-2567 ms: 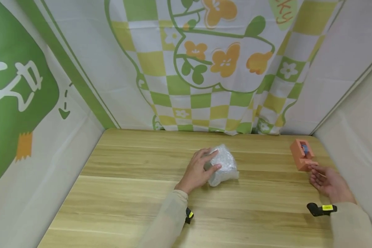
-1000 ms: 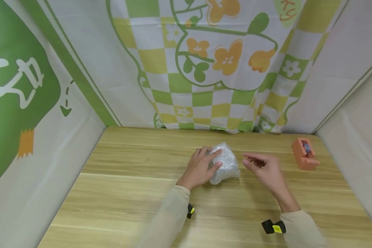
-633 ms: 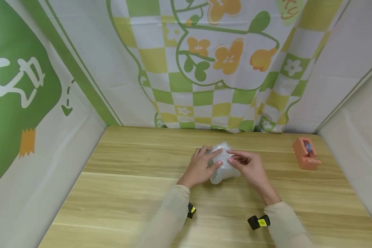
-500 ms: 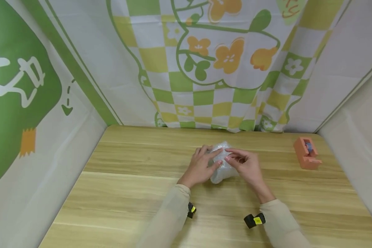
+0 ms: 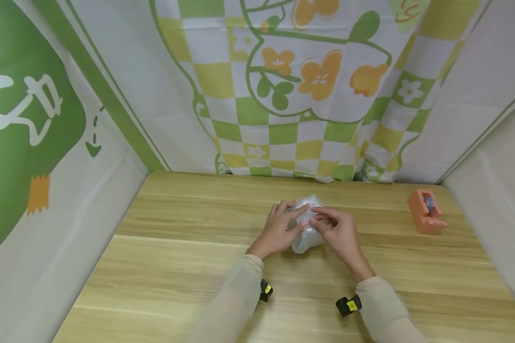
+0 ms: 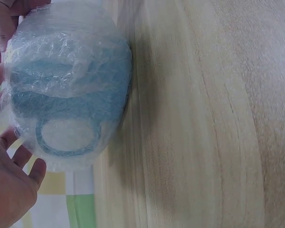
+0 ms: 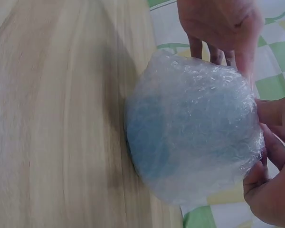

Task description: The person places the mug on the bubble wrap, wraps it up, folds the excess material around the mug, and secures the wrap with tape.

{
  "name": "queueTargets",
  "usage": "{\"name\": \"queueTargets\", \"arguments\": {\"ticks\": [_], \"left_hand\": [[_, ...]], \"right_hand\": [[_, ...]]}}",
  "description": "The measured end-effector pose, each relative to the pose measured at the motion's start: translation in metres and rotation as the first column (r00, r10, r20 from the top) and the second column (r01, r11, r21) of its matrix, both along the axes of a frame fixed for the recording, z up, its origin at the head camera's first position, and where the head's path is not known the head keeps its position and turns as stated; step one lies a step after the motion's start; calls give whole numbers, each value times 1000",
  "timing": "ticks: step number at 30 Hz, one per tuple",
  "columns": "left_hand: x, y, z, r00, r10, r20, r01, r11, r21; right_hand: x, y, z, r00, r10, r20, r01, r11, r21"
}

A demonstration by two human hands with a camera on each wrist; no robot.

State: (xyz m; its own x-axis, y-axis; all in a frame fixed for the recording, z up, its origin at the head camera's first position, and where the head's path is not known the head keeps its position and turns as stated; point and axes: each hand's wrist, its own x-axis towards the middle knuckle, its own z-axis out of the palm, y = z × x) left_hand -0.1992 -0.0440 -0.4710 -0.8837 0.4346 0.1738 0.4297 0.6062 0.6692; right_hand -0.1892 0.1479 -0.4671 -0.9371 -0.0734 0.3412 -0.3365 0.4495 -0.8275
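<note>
A blue mug in bubble wrap (image 5: pixel 302 244) lies on the table between both hands; its ring-shaped handle (image 6: pixel 66 153) shows through in the left wrist view. My left hand (image 5: pixel 275 234) holds the bundle from the left, thumb and index finger on top, other fingers round the far side. From the right, my right hand (image 5: pixel 342 237) has its thumb and index fingertips on top of the wrap, close to the left fingertips. They came pinched together from the tape dispenser; any clear tape strip between them is too faint to make out.
An orange tape dispenser (image 5: pixel 427 221) with a blue core stands at the back right of the wooden table (image 5: pixel 176 271). A checked, flowered curtain (image 5: pixel 283 138) hangs behind the far edge. Light walls rise on both sides.
My right hand has moved left from the tape dispenser to the wrapped mug, its fingertips now on the wrap. My left hand has kept its hold; the bundle has barely moved.
</note>
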Motion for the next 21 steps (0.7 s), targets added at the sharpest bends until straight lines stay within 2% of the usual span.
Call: {"name": "queueTargets", "arguments": {"ticks": [5, 8, 11, 14, 17, 21], "left_hand": [[1, 1, 2, 1000, 11, -9, -11, 999, -37], [0, 1, 3, 1000, 14, -25, -16, 997, -73], [0, 1, 3, 999, 12, -41, -16, 996, -92], [0, 0, 2, 999, 9, -45, -13, 996, -94], [0, -1, 2, 999, 7, -51, -11, 997, -78], [0, -1, 2, 998, 5, -65, -8, 999, -53]], "right_hand": [[-1, 1, 2, 990, 10, -141, 12, 988, 154], [-4, 3, 4, 983, 44, -177, -9, 981, 194], [-6, 5, 5, 988, 59, -143, -29, 980, 199], [-9, 6, 4, 998, 39, -54, -30, 985, 167], [-11, 6, 3, 1000, 4, 16, -7, 991, 137], [-15, 5, 3, 998, -36, 60, 29, 994, 108]]}}
